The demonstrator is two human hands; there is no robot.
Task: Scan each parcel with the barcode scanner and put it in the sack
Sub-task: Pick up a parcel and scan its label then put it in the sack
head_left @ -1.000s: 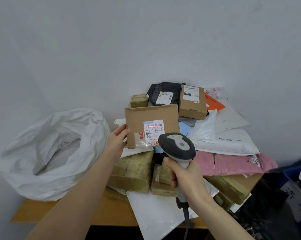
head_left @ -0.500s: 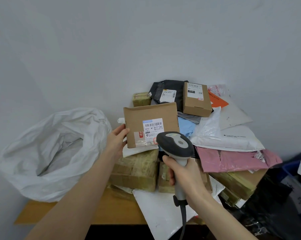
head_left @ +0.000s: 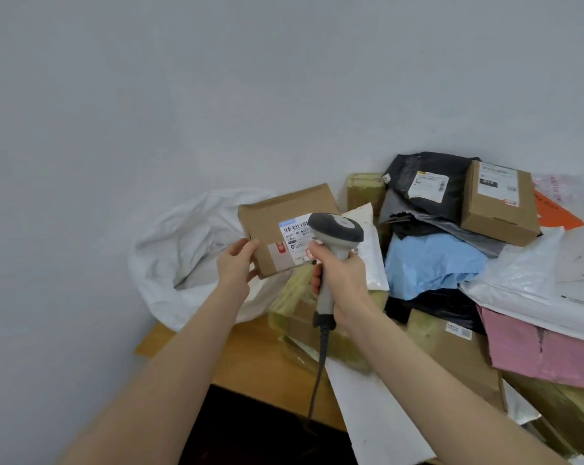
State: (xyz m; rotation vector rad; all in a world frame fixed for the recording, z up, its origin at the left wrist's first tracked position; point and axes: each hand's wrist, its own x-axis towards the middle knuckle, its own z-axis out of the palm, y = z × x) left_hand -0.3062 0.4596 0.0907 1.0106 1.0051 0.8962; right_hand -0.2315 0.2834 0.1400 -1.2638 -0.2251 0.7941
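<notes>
A parcel-sorting corner of a small courier depot or mailroom: a plain wooden table [head_left: 250,357] against a bare grey wall [head_left: 216,95] is heaped with labelled cardboard boxes [head_left: 498,209] and plastic mailer bags [head_left: 431,263]. An open white sack [head_left: 183,250] and a corded barcode scanner [head_left: 334,236] point to shipping work

The sack [head_left: 196,250] sits at the table's [head_left: 250,360] left end against the wall. A held box [head_left: 277,229] is just before the sack's mouth, seemingly not inside it. The scanner [head_left: 334,243] stands right of the box, overlapping its label. The parcel pile [head_left: 451,263] fills the table's right side.
</notes>
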